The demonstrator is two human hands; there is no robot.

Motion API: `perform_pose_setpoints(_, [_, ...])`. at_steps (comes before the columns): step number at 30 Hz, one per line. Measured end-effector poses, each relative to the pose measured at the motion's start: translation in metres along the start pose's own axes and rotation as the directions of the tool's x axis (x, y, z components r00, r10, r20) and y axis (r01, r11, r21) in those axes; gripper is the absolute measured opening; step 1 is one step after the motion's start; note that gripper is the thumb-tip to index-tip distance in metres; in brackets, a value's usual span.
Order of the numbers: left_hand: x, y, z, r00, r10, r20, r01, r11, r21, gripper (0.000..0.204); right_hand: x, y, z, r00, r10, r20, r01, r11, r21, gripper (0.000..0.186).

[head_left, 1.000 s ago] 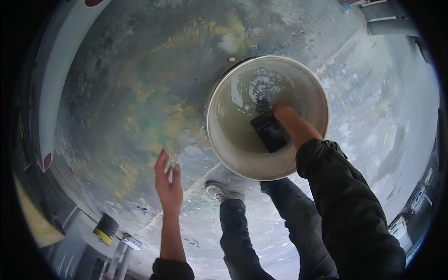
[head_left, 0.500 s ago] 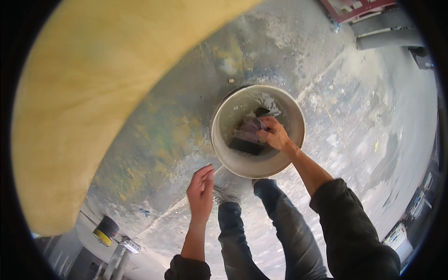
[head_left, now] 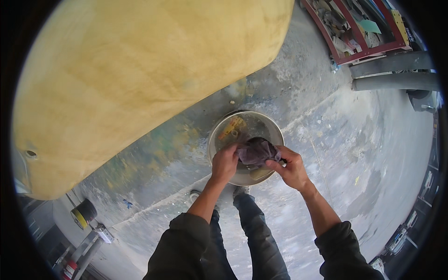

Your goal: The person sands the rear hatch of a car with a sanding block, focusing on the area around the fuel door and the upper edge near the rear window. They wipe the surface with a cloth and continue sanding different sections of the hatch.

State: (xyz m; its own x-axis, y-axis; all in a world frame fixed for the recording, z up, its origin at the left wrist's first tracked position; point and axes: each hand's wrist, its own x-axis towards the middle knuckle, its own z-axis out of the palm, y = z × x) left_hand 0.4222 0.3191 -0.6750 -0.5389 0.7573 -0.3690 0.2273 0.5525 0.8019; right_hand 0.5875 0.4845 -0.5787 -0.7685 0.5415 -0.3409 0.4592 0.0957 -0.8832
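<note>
A large yellow panel (head_left: 154, 84) spreads beyond my left hand (head_left: 225, 163), whose curled fingers hold one side of a purple cloth (head_left: 256, 154). The cloth bunches between my hands, above the round bucket (head_left: 247, 180). My right hand (head_left: 291, 169) pinches the other side, nearly closed.

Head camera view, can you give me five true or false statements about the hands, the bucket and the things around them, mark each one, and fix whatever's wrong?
1. The left hand and the right hand both hold the purplish cloth. True.
2. The round bucket lies tipped on its side. False: the bucket stands upright on the floor.
3. A yellow item shows inside the bucket's rim. True.
4. The large panel at the upper left is blue. False: that panel is yellow.
5. A red-framed rack stands at the upper right. True.
</note>
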Motion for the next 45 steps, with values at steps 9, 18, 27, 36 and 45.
perform_pose_setpoints(9, [-0.028, 0.03, 0.008, 0.929, -0.215, -0.3, 0.115, 0.941, -0.318, 0.022, 0.028, 0.092, 0.022, 0.957, -0.046, -0.285, -0.062, 0.933, -0.356, 0.019])
perform_pose_setpoints(18, [-0.036, 0.063, -0.018, 0.867, -0.445, -0.225, 0.062, 0.544, -0.837, 0.038, 0.029, 0.093, 0.067, 0.914, -0.001, -0.406, -0.198, 0.872, -0.448, 0.066])
perform_pose_setpoints(27, [-0.075, 0.164, -0.036, 0.923, -0.377, 0.076, 0.139, 0.141, -0.98, 0.046, 0.018, 0.103, 0.109, 0.885, 0.465, 0.004, -0.389, 0.735, 0.556, 0.057])
perform_pose_setpoints(36, [-0.076, 0.141, -0.022, 0.917, -0.386, 0.102, 0.322, 0.563, -0.761, 0.037, -0.01, -0.042, 0.04, 0.93, 0.266, 0.254, -0.264, 0.001, 0.965, 0.066])
perform_pose_setpoints(45, [-0.118, 0.206, -0.096, 0.967, 0.156, -0.2, -0.19, 0.968, -0.164, 0.059, -0.029, -0.132, 0.02, 0.931, 0.24, 0.277, -0.365, 0.549, 0.752, 0.039])
